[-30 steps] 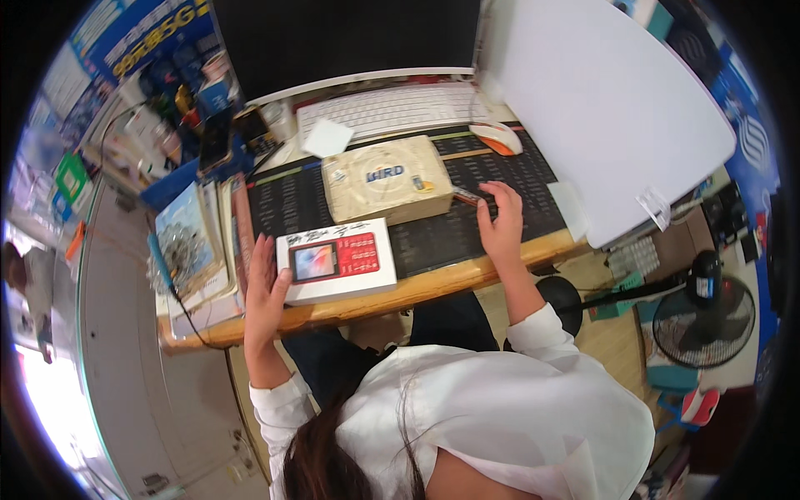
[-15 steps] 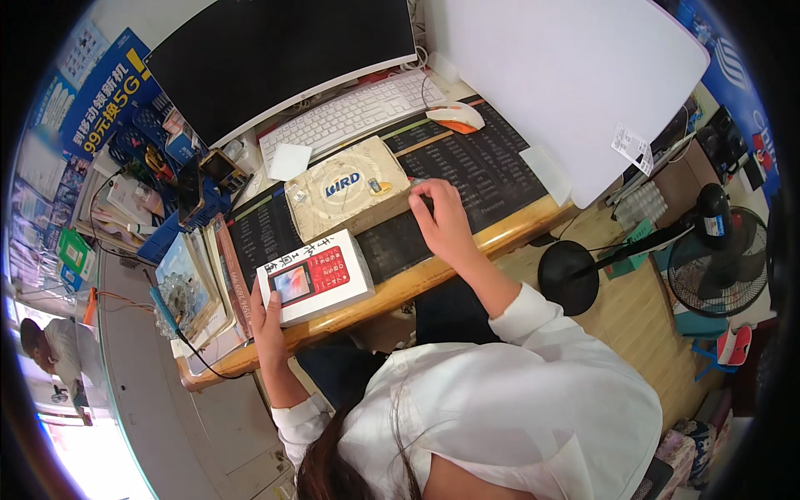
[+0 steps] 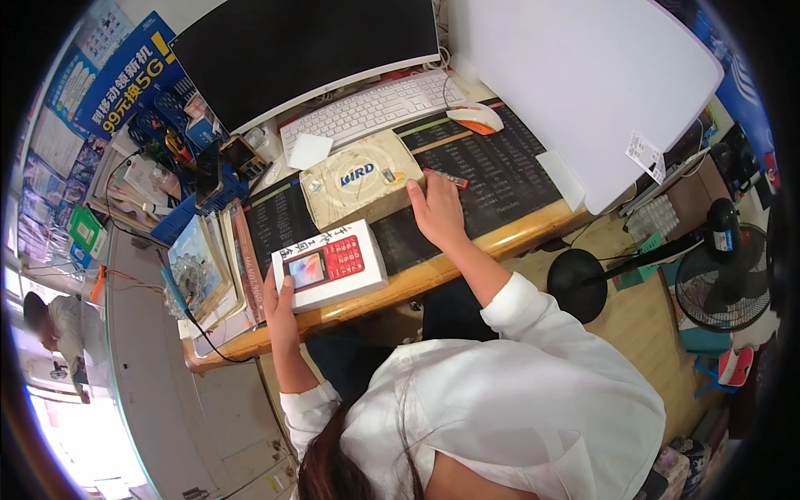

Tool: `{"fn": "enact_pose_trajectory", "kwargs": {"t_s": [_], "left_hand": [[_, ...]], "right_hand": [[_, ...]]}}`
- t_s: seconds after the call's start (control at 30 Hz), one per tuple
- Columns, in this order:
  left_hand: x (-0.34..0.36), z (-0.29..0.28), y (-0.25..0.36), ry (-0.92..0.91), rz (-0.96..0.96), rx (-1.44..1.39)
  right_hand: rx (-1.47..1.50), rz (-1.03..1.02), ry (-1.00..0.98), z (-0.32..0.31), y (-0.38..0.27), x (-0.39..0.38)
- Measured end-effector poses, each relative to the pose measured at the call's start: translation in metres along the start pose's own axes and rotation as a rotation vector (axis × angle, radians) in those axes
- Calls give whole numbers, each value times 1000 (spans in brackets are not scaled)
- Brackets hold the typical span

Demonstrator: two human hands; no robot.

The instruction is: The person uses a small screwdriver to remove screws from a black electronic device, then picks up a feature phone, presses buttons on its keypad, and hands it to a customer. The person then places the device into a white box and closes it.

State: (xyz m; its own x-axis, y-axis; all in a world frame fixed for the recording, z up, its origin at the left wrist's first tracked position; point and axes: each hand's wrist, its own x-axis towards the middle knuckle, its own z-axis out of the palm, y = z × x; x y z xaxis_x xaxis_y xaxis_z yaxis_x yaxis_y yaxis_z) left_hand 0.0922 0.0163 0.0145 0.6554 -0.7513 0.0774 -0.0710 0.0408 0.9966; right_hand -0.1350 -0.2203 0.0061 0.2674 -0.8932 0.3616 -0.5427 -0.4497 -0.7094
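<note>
A white phone box [image 3: 364, 267] with a red panel and a pictured handset lies at the desk's front edge. My left hand [image 3: 281, 304] grips its left side, thumb on the top face and fingers along the side. Behind it sits a worn cream cardboard box [image 3: 333, 179] with a blue printed mark, its lid closed. My right hand [image 3: 437, 215] rests at that box's right front corner, fingers stretched out and thumb apart. A small slim red-and-silver item [image 3: 450, 178] lies on the dark desk mat beside the fingertips; its kind is unclear.
A white keyboard [image 3: 367, 108] and an orange-white mouse [image 3: 477, 118] are behind the boxes, under a large monitor [image 3: 308, 54]. Books [image 3: 242, 258] and a blue basket [image 3: 221, 197] line the left. A white panel [image 3: 592, 92] stands right; a black fan [image 3: 723, 267] is beyond the desk.
The view has shifted slightly. My right hand has moved left against the cream box, its fingers straighter, and more of the slim red item shows. My left hand stays on the phone box.
</note>
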Motion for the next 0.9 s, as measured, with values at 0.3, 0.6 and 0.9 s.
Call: {"fn": "enact_pose_trajectory", "kwargs": {"t_s": [0.3,0.6,0.9], "left_hand": [[7,-5,25,-105,-165,-64],[95,31,47,-309,-138,732],[123,41,81,-140,-410,128]], "right_hand": [[172,81,-144,-15,-6,8],[214,281,-351,-34,-34,35],[453,485,-414,-26,-93,30]]}}
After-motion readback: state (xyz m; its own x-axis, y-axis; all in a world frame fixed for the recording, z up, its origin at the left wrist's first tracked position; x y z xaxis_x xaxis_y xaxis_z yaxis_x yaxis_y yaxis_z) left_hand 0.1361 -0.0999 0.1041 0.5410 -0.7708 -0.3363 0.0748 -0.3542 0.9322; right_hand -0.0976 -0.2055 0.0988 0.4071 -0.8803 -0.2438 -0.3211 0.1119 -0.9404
